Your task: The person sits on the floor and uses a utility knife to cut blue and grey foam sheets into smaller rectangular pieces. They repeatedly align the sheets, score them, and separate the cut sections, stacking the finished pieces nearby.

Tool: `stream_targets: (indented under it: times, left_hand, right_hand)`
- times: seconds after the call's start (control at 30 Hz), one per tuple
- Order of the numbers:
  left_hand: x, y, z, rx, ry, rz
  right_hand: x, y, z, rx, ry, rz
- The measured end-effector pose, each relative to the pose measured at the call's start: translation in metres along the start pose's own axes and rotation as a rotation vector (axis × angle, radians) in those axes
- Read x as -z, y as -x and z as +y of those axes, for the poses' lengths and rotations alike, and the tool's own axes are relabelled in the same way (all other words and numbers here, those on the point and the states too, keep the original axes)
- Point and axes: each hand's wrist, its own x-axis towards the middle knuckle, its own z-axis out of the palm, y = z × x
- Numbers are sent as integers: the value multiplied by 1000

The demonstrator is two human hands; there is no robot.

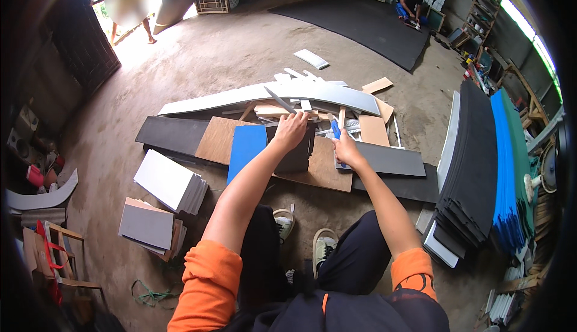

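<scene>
While a blue knife (pixel 335 127) is gripped by the right hand (pixel 347 150), seemingly for control, a grey strip (pixel 277 98) is apparently pinched by the left hand (pixel 291 130). Both are held beyond the near edge of the wooden board (pixel 329 165).

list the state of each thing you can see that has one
blue cutter, gripped in right hand, blade extent unclear
left hand, fingers bent at the dark sheet, grip unclear
white pieces, stacked
black floor mat, spread flat
black sheets at right, layered together
green string, loose, tangled
orange sleeves, rolled up
</scene>
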Motion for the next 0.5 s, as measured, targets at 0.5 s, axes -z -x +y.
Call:
stream_targets:
  times: [0.5]
  left_hand:
    - [-12, -14, -2, 35, -34, 18]
  right_hand:
    - [-35, -14, 3, 245, 159, 280]
